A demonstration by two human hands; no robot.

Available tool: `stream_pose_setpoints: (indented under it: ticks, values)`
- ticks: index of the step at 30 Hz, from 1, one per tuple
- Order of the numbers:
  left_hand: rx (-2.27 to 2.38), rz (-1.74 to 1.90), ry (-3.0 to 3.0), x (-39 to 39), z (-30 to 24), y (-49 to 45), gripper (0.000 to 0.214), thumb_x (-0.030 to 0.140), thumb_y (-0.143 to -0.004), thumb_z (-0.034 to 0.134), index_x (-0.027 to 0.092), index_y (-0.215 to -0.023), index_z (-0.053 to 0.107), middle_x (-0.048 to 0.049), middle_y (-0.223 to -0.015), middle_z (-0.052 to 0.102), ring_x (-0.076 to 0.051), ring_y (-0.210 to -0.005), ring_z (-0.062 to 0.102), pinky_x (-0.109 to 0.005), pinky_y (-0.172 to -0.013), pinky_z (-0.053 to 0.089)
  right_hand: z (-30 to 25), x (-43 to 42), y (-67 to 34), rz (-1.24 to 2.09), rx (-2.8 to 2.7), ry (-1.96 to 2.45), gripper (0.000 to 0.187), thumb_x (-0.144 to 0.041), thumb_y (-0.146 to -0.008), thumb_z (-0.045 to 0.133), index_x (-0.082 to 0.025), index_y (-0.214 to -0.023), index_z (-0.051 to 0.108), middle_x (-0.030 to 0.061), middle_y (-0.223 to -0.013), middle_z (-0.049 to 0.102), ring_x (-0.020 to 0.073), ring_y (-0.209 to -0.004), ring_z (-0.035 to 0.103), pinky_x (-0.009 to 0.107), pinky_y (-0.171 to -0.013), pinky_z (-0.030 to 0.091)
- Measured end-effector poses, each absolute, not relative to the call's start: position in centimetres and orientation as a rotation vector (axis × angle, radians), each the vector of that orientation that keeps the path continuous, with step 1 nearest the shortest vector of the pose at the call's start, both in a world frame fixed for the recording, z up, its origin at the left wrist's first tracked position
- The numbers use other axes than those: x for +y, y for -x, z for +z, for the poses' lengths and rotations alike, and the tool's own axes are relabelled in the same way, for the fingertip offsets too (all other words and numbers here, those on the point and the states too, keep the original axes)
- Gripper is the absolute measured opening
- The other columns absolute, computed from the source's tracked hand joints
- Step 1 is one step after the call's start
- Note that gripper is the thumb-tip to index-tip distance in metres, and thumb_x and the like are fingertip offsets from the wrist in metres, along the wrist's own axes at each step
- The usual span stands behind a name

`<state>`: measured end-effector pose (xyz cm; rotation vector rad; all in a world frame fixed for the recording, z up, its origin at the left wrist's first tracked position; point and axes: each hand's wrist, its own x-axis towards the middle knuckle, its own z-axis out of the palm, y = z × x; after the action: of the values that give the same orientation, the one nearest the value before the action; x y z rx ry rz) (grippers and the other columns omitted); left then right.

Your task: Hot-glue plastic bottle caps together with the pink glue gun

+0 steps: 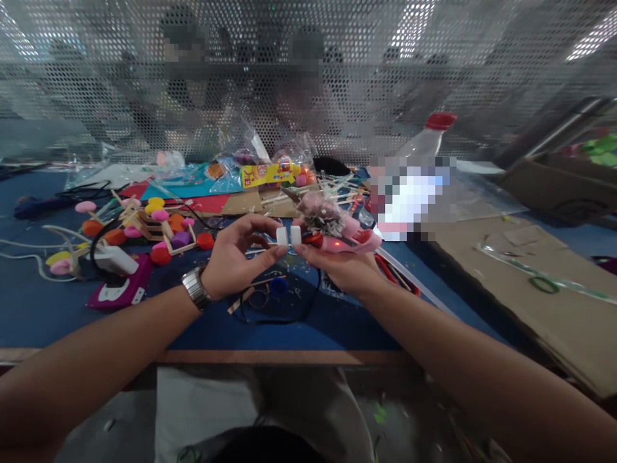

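My left hand (238, 254), with a metal watch (196, 287) on the wrist, pinches a small white block (282, 236) between thumb and fingers. My right hand (344, 263) holds a pink glue gun (354, 241) with a red light lit on it, and a second small white block (295, 235) sits at its fingertips, touching the first. A pinkish bundle of craft bits (321, 212) lies just behind the glue gun. A black cord (308, 305) loops on the blue table (72, 308) below the hands.
A wooden stick frame with coloured foam caps (154, 228) and a white plug (113, 259) lie at left. A red-capped bottle (424, 145), plastic bags, coloured paper and sticks crowd the back. Cardboard sheets (520, 283) lie at right. People sit behind a perforated screen (308, 71).
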<state>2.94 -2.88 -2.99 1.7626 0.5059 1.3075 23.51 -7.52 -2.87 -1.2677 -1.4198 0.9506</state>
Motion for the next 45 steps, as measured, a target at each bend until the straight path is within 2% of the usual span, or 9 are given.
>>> stream_pose_setpoints:
  ticks: [4, 8, 10, 24, 28, 31, 38, 45]
  values:
    - [0.501, 1.302, -1.803, -2.8, -2.9, -3.0, 0.027, 0.024, -0.077, 0.084, 0.017, -0.1, 0.072, -0.0062, -0.097, 0.073, -0.014, -0.084, 0.069, -0.024, -0.073, 0.06, -2.7, -7.3, -23.3, 0.796, -1.517, 1.06, 0.034, -0.041, -0.075, 0.084, -0.03, -0.106, 0.075, 0.0025, -0.107, 0.076, 0.0297, -0.11, 0.069, 0.05, -0.109, 0.05]
    - [0.521, 1.299, -1.808, -3.0, -2.7, -3.0, 0.029, 0.027, -0.075, 0.085, 0.016, -0.1, 0.073, -0.007, -0.099, 0.073, -0.015, -0.084, 0.069, -0.025, -0.072, 0.06, -3.2, -7.0, -23.4, 0.792, -1.52, 0.96, 0.054, -0.032, -0.072, 0.087, -0.035, -0.123, 0.068, 0.0021, -0.116, 0.075, 0.0292, -0.111, 0.07, 0.05, -0.11, 0.051]
    - [0.524, 1.292, -1.805, -3.1, -2.7, -3.0, 0.031, 0.028, -0.074, 0.086, 0.016, -0.1, 0.073, -0.0069, -0.098, 0.074, -0.015, -0.083, 0.069, -0.025, -0.072, 0.059, -3.4, -6.9, -23.4, 0.804, -1.525, 0.952, 0.057, -0.032, -0.073, 0.086, -0.035, -0.127, 0.067, 0.0028, -0.119, 0.074, 0.0307, -0.115, 0.068, 0.05, -0.11, 0.051]
    - [0.518, 1.289, -1.856, -2.9, -2.7, -2.9, 0.03, 0.026, -0.075, 0.085, 0.016, -0.102, 0.074, -0.0082, -0.1, 0.075, -0.016, -0.085, 0.07, -0.027, -0.07, 0.06, -2.0, -7.5, -23.0, 0.817, -1.558, 1.004, 0.043, -0.036, -0.077, 0.082, -0.033, -0.118, 0.073, 0.0021, -0.127, 0.071, 0.0312, -0.117, 0.068, 0.051, -0.111, 0.05]
    - [0.524, 1.302, -1.847, -3.0, -2.7, -3.0, 0.029, 0.026, -0.075, 0.085, 0.016, -0.1, 0.074, -0.0078, -0.099, 0.074, -0.016, -0.086, 0.07, -0.026, -0.07, 0.059, -2.2, -7.4, -23.2, 0.834, -1.582, 1.037, 0.049, -0.042, -0.077, 0.081, -0.033, -0.124, 0.071, 0.0025, -0.134, 0.069, 0.0318, -0.121, 0.066, 0.051, -0.112, 0.049]
    - [0.525, 1.306, -1.845, -3.1, -2.6, -3.0, 0.029, 0.027, -0.075, 0.085, 0.017, -0.1, 0.073, -0.0075, -0.098, 0.074, -0.016, -0.085, 0.07, -0.026, -0.07, 0.059, -2.5, -7.3, -23.3, 0.802, -1.555, 1.026, 0.052, -0.042, -0.077, 0.081, -0.035, -0.127, 0.069, 0.0011, -0.13, 0.07, 0.0307, -0.118, 0.068, 0.05, -0.108, 0.053]
    - [0.532, 1.29, -1.842, -3.2, -2.5, -2.9, 0.031, 0.029, -0.075, 0.085, 0.016, -0.101, 0.073, -0.008, -0.097, 0.074, -0.015, -0.081, 0.068, -0.026, -0.069, 0.058, -2.6, -7.2, -23.5, 0.776, -1.622, 1.019, 0.052, -0.042, -0.08, 0.079, -0.034, -0.13, 0.066, 0.0042, -0.128, 0.071, 0.0294, -0.11, 0.07, 0.051, -0.102, 0.056]
    - [0.517, 1.285, -1.837, -3.2, -2.6, -2.9, 0.029, 0.026, -0.076, 0.084, 0.016, -0.1, 0.072, -0.0073, -0.097, 0.074, -0.013, -0.08, 0.068, -0.025, -0.071, 0.058, -2.6, -7.5, -23.6, 0.769, -1.643, 1.133, 0.041, -0.046, -0.08, 0.076, -0.027, -0.116, 0.072, 0.007, -0.124, 0.072, 0.0299, -0.118, 0.066, 0.051, -0.115, 0.045]
